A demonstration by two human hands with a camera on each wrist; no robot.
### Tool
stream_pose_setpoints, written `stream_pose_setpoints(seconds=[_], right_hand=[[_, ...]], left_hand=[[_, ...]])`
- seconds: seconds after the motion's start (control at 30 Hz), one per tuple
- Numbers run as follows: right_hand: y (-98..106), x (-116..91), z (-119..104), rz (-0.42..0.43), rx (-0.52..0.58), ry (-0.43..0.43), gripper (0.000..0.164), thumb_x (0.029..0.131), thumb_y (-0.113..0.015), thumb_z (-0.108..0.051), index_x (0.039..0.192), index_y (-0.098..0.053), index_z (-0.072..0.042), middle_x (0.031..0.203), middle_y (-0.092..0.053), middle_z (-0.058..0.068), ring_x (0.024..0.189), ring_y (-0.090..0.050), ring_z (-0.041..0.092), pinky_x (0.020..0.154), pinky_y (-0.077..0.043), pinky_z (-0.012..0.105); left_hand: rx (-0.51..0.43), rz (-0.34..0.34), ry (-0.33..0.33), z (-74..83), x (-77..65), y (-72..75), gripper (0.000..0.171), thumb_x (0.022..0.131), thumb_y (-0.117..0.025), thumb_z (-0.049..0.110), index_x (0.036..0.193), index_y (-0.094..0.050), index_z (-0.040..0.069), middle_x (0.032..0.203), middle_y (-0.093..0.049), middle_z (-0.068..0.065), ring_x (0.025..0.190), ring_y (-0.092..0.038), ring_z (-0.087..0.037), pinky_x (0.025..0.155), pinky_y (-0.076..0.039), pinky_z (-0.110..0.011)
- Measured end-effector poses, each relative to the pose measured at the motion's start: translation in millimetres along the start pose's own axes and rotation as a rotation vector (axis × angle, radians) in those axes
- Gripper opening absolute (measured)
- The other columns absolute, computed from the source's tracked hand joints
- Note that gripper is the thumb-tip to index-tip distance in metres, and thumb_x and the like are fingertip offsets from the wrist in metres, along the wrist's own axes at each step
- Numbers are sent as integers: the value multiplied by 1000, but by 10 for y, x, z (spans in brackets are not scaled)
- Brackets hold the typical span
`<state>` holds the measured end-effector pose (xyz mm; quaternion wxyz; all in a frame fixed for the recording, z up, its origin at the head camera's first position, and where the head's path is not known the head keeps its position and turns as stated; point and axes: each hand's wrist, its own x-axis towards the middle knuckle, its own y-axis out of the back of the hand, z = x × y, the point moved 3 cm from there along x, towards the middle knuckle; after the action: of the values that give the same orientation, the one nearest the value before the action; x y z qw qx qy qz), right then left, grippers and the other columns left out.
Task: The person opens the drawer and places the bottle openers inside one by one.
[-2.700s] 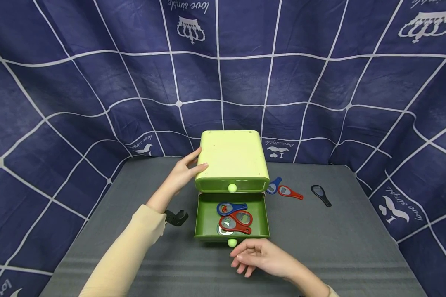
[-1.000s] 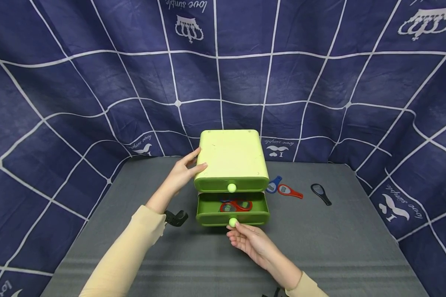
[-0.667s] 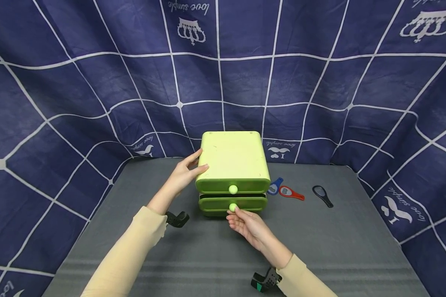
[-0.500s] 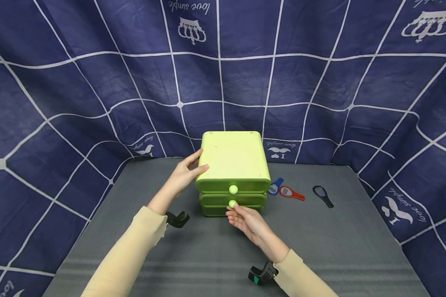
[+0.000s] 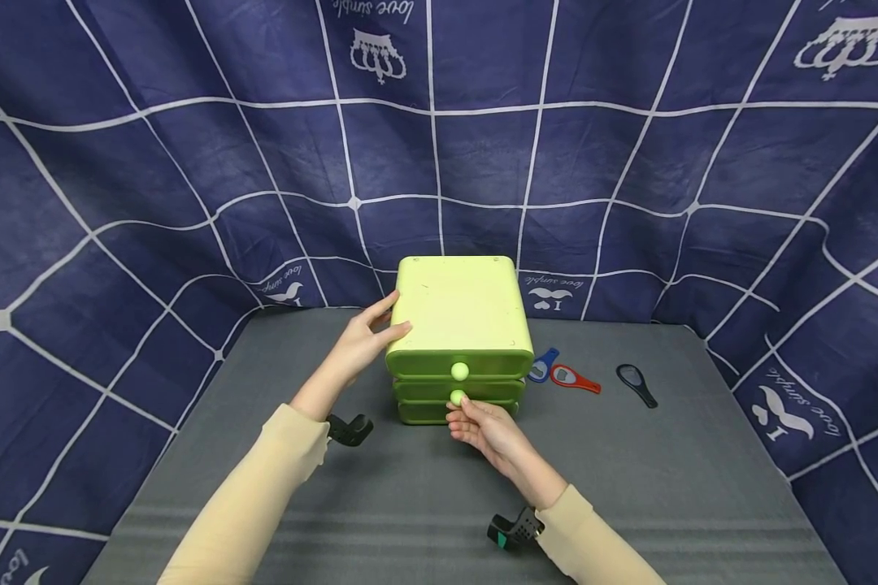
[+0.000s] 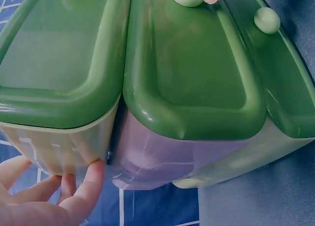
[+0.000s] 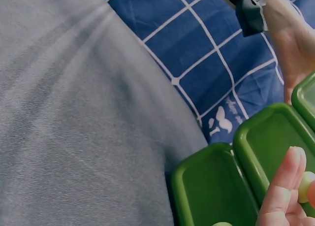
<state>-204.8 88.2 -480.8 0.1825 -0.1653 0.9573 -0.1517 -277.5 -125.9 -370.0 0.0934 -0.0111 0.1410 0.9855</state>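
A three-tier drawer cabinet with a pale yellow-green top and green drawer fronts stands mid-table. My left hand lies against the upper unit's left side, its thumb at the top edge. The left wrist view shows those fingers extended onto the side wall. With thumb and fingertips, my right hand pinches the round knob of the middle drawer. That drawer is pushed in, and its contents are hidden. In the right wrist view, an extended finger shows beside the knob.
Right of the cabinet lie a blue bottle opener, partly hidden, a red bottle opener and a black one of similar shape. A blue patterned curtain hangs behind the grey table.
My right hand has taken hold of the middle drawer's knob and pushed the drawer in, covering the blue and red openers inside. My left hand has stayed on the cabinet's side.
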Motion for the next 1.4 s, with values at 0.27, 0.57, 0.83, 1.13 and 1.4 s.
stream_pose_setpoints(seconds=[0.27,0.57,0.83,1.13,1.4], right_hand=[[22,26,-1,-24,-11,-4,49,107,-42,-25,134,-45,16,88,-63,-1,82,-62,6,77,-55,19],[72,76,39,-29,-12,24,49,106,-45,-29,131,-48,14,88,-62,-2,81,-62,6,77,-55,20],[103,95,61,-45,-36,28,52,107,-44,-29,132,-45,16,89,-63,-3,82,-62,6,78,-55,20],[105,95,66,-27,-70,44,50,106,-45,-29,132,-49,14,88,-64,-3,80,-62,7,76,-56,20],[112,89,87,-40,-78,50,58,105,-47,-34,136,-46,15,88,-65,-5,82,-63,7,77,-56,21]], left_hand=[[9,13,-3,-12,-3,1,71,94,-67,30,156,-31,24,163,-23,-1,149,-25,-28,117,-31,-49],[24,18,-18,-27,17,1,71,95,-66,29,156,-30,22,164,-23,-2,149,-26,-29,117,-31,-49],[16,8,-20,-26,31,1,71,95,-66,28,156,-31,23,163,-24,-3,148,-28,-28,117,-32,-49],[16,7,-17,-31,38,17,69,95,-66,29,155,-32,25,163,-25,-1,147,-30,-27,117,-31,-49],[15,12,-13,-37,48,18,69,95,-66,29,155,-33,26,162,-26,-1,148,-29,-27,117,-30,-50]])
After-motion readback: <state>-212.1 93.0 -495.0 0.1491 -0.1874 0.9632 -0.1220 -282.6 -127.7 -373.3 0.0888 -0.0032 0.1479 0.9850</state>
